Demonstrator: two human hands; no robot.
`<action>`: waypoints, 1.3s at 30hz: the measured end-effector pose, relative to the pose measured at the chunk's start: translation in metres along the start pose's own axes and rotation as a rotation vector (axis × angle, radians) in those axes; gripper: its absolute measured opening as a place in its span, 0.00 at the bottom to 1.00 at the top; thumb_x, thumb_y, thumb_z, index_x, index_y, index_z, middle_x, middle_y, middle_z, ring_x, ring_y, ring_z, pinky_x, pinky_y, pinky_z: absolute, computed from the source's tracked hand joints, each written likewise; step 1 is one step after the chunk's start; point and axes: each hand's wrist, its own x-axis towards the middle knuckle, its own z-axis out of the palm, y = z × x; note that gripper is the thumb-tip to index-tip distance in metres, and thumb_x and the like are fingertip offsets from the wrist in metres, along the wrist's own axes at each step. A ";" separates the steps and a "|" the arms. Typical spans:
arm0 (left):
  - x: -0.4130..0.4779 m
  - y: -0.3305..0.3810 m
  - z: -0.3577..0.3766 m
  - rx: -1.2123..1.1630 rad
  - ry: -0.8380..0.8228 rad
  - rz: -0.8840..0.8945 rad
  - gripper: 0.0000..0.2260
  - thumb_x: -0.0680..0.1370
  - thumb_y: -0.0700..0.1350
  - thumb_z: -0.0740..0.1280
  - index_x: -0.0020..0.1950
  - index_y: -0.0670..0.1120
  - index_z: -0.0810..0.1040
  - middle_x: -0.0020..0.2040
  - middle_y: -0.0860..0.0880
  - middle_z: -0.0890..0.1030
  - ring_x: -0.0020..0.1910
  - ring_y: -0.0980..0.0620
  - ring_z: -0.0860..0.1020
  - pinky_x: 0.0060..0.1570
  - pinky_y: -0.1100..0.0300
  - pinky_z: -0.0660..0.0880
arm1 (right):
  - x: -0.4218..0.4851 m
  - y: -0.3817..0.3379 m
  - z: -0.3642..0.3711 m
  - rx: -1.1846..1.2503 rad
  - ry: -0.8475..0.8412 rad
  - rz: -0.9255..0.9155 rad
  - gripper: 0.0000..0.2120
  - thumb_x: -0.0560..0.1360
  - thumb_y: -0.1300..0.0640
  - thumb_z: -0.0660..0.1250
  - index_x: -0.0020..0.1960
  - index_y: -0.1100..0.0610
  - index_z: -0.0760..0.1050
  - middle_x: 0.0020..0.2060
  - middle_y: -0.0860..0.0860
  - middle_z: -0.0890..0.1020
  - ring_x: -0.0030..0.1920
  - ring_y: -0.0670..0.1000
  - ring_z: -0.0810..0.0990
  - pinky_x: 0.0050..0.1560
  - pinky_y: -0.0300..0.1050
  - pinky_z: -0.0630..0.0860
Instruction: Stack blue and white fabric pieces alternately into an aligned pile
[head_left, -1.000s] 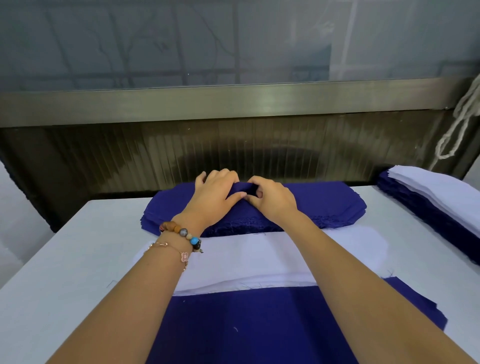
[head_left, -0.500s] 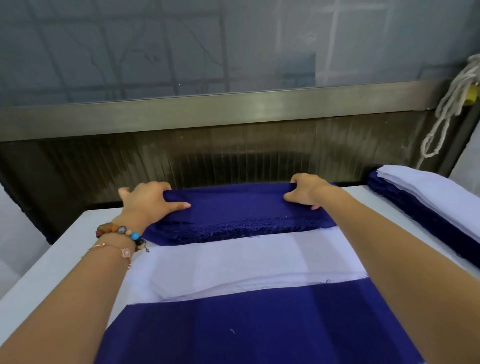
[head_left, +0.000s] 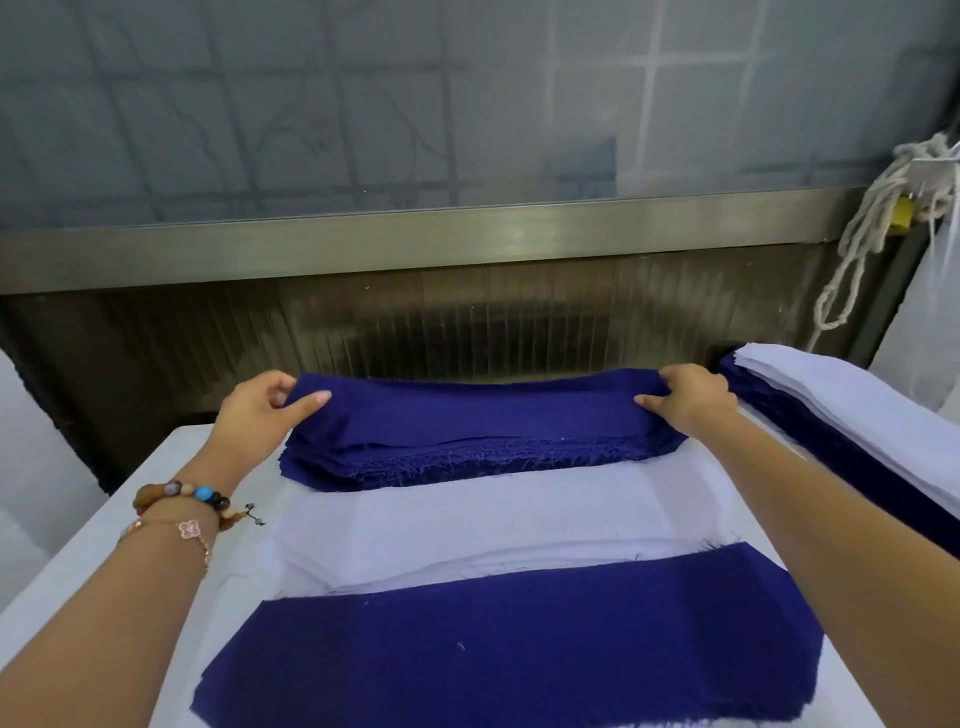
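Note:
A pile of dark blue fabric pieces lies at the far side of the white table. Its top blue piece is raised slightly at both ends. My left hand pinches the left end of that piece, and my right hand pinches the right end. In front of the pile lies a stack of white pieces. Nearest me, a blue piece tops the stack that rests on white fabric.
At the right edge of the white table sits a layered pile of blue and white fabric. A metal rail and a dark ribbed panel run behind the table. A white rope hangs at the upper right.
Both hands slid apart from the middle of the far blue pile to its two ends. They now pinch the top blue piece and have raised it a little.

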 end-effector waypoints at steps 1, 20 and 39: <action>-0.001 -0.004 0.003 -0.002 -0.050 -0.037 0.13 0.75 0.52 0.71 0.50 0.44 0.79 0.46 0.45 0.82 0.47 0.44 0.80 0.48 0.47 0.77 | -0.002 0.000 0.002 0.046 0.001 -0.001 0.12 0.76 0.45 0.68 0.50 0.53 0.74 0.52 0.55 0.80 0.57 0.60 0.74 0.55 0.52 0.73; -0.020 -0.009 0.063 -0.080 0.323 -0.151 0.17 0.82 0.47 0.61 0.35 0.43 0.65 0.32 0.45 0.69 0.32 0.50 0.66 0.32 0.56 0.62 | -0.015 0.009 0.041 0.580 0.268 -0.015 0.13 0.78 0.49 0.65 0.44 0.59 0.75 0.35 0.51 0.77 0.38 0.52 0.73 0.33 0.40 0.64; -0.127 0.011 0.004 -0.599 0.362 -0.384 0.11 0.81 0.42 0.63 0.40 0.40 0.77 0.43 0.39 0.80 0.44 0.43 0.79 0.49 0.46 0.77 | -0.119 0.044 0.003 0.592 0.165 -0.083 0.11 0.78 0.53 0.67 0.50 0.62 0.78 0.40 0.55 0.80 0.43 0.57 0.77 0.45 0.47 0.73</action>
